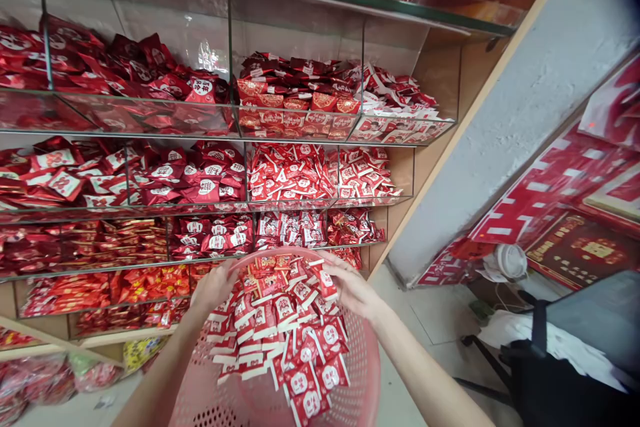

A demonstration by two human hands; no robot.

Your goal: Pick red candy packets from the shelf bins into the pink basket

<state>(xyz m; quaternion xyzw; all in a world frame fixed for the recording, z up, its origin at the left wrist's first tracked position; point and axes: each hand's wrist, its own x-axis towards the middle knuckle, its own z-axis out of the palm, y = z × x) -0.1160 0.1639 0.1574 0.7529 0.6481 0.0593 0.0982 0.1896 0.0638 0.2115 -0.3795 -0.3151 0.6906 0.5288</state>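
Note:
A pink perforated plastic basket (pixel 355 380) sits low in front of me, heaped with several small red-and-white sweet packets (pixel 285 327). My left hand (pixel 214 285) lies on the left side of the heap, fingers curled round packets near the basket's rim. My right hand (pixel 350 287) reaches in from the right, fingers closed on packets at the far top of the pile. Both forearms come up from the bottom edge.
Tiered glass shelves (pixel 300 137) with clear dividers hold red packets in separate compartments, filling the left and centre. A grey wall (pixel 505 120) and red printed cards (pixel 560 193) lie at right. A dark bag (pixel 560 373) and white cloth rest on the tiled floor.

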